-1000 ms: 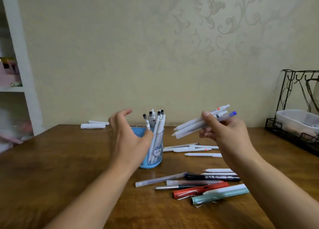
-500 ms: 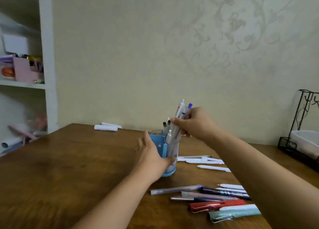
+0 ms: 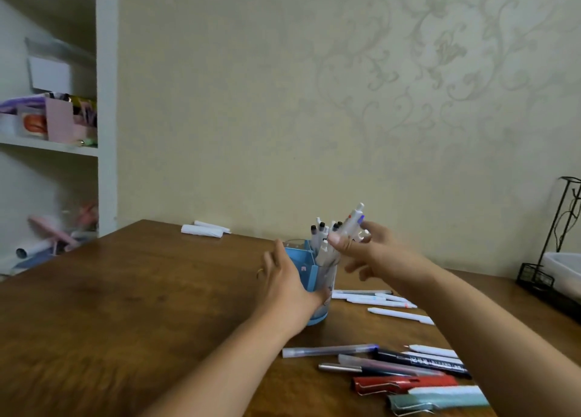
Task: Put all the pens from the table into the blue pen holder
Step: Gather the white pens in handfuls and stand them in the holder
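The blue pen holder [image 3: 306,269] stands upright on the wooden table [image 3: 125,306], with several pens in it. My left hand [image 3: 284,283] wraps it from the left. My right hand [image 3: 377,253] is just right of its top, thumb and forefinger pinching a bundle of white pens [image 3: 353,220] whose lower ends sit inside the holder; the other fingers are spread. White pens [image 3: 377,300] lie right of the holder. Nearer me lie a clear pen [image 3: 327,350], a black marker [image 3: 421,361], a red pen [image 3: 405,383] and a teal pen [image 3: 440,401].
Two white rolled items [image 3: 201,229] lie at the table's far edge by the wall. A black wire rack [image 3: 534,278] holding a plastic box stands at the right edge. A white shelf unit [image 3: 107,133] with clutter stands to the left.
My right hand swung the white pens from level in the air to upright and lowered them into the holder. My left hand closed around the holder. The view shifted left.
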